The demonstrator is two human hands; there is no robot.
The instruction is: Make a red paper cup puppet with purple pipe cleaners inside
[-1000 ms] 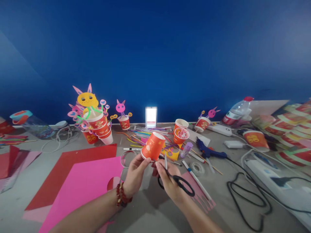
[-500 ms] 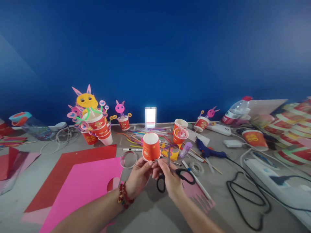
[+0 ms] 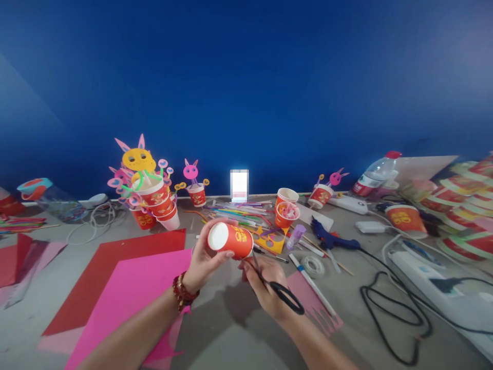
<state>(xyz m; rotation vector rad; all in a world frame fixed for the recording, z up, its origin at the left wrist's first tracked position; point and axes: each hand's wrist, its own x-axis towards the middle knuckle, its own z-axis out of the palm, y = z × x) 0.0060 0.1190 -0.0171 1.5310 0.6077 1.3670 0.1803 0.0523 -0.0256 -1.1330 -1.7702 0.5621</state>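
Note:
A red paper cup (image 3: 234, 240) with gold lettering lies tilted on its side in the air. Wrapped round it is my left hand (image 3: 202, 259), a beaded bracelet at the wrist. The cup's white round end, apparently its base, faces left and towards me. My right hand (image 3: 265, 282) grips scissors (image 3: 287, 297) with black handles; the blades point up by the cup's right-hand rim. Right-hand fingertips are close under the rim, and whether they touch it is hard to tell. Below the hands are pink sheets (image 3: 127, 293) on the left and a cut pink strip on the right.
Decorated cups with rabbit faces (image 3: 136, 160) stand at the back left. Pipe cleaners (image 3: 239, 210), a cup of pink scraps (image 3: 287, 211), a glue stick (image 3: 296, 237) and tape (image 3: 313, 266) lie ahead. At right are a blue glue gun (image 3: 331, 240), black cord (image 3: 385, 308) and power strip (image 3: 435, 293).
The cup has turned from upright onto its side, its white end now facing left. My left hand has moved up around it. The scissors have swung, blades now beside the rim.

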